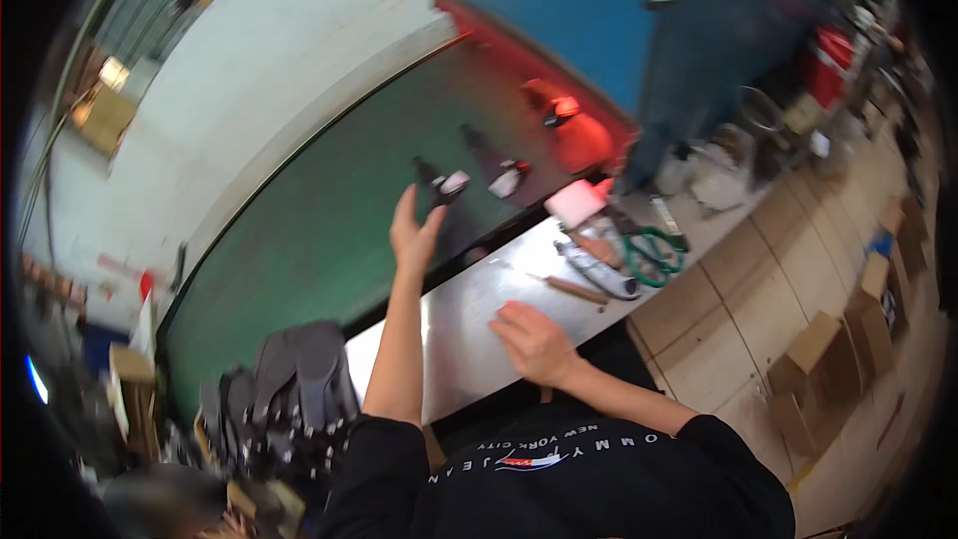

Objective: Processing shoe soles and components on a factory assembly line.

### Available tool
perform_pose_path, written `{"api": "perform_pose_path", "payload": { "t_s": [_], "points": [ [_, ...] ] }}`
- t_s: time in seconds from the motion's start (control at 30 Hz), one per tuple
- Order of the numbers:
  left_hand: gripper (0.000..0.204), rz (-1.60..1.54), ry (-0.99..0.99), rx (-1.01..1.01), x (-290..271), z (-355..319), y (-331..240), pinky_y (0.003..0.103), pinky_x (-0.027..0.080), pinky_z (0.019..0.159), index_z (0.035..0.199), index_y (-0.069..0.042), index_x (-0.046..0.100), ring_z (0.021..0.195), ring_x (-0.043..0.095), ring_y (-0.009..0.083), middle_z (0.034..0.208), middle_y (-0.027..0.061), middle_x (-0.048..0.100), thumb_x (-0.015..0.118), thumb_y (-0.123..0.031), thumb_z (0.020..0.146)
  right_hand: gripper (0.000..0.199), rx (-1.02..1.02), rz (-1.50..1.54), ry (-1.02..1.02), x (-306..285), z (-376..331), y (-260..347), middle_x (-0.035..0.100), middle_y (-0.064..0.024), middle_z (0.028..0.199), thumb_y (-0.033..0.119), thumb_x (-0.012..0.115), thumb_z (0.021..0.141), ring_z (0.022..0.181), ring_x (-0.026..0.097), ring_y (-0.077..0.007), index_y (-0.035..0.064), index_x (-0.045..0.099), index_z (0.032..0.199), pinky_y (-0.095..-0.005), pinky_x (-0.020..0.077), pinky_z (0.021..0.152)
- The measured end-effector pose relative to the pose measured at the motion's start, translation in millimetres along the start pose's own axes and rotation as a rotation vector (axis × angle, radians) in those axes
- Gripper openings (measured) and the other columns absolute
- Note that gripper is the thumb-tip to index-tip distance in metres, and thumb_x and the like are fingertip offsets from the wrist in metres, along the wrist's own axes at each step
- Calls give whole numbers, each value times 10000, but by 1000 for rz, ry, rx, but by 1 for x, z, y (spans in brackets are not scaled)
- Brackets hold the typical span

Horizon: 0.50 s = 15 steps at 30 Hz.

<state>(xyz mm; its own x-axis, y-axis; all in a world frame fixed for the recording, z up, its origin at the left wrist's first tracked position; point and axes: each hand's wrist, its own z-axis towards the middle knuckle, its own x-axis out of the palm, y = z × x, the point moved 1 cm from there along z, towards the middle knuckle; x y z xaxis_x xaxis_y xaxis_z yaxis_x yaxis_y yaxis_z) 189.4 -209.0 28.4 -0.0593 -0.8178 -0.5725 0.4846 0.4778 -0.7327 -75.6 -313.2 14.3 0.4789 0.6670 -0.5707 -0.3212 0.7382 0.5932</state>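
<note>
Over the green belt-like surface (299, 210), my left hand (411, 240) is stretched out, thumb and fingers apart. Just beyond its fingertips lies a dark piece with a pale end (439, 181); I see no grip on it. A similar dark piece (496, 168) rests farther right. My right hand (537, 344) is above the shiny metal ledge (459, 329), its fingers curled together; anything inside them is hidden. Closest to it on the ledge is a thin brown-handled tool (577, 290). The picture is somewhat blurred.
A blue machine housing (559, 20) stands at the back right, with red-lit pieces (579, 140) at its opening. Green-handled scissors (654, 255), a tube (599, 271) and a pale block (576, 204) crowd the ledge. Dark grey parts (299, 379) are heaped left; cardboard boxes (823, 369) stand right.
</note>
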Motion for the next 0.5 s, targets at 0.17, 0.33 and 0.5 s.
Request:
{"api": "perform_pose_path", "payload": {
  "t_s": [0.17,0.33,0.5],
  "points": [
    [442,172,-75,-54,37,24,52,391,412,998,1174,-6,632,1177,543,323,1216,192,616,698,-269,824,265,-22,9,-33,14,-2,-2,608,-145,1072,96,587,763,1087,568,-312,18,654,1007,-402,462,944],
    [362,235,-148,59,72,18,22,418,382,1011,1164,-73,659,1191,505,362,1250,216,579,631,-305,888,417,5,8,-60,-1,2,-8,595,-124,1041,84,613,758,1047,568,-294,24,590,1170,-379,455,940],
    [346,338,-142,135,67,16,24,422,377,1007,1179,-138,658,1201,486,363,1333,214,510,630,-331,894,706,47,82,-59,-11,6,-5,596,-141,1028,82,648,770,1020,563,-305,4,367,1413,-373,446,940]
  ]
}}
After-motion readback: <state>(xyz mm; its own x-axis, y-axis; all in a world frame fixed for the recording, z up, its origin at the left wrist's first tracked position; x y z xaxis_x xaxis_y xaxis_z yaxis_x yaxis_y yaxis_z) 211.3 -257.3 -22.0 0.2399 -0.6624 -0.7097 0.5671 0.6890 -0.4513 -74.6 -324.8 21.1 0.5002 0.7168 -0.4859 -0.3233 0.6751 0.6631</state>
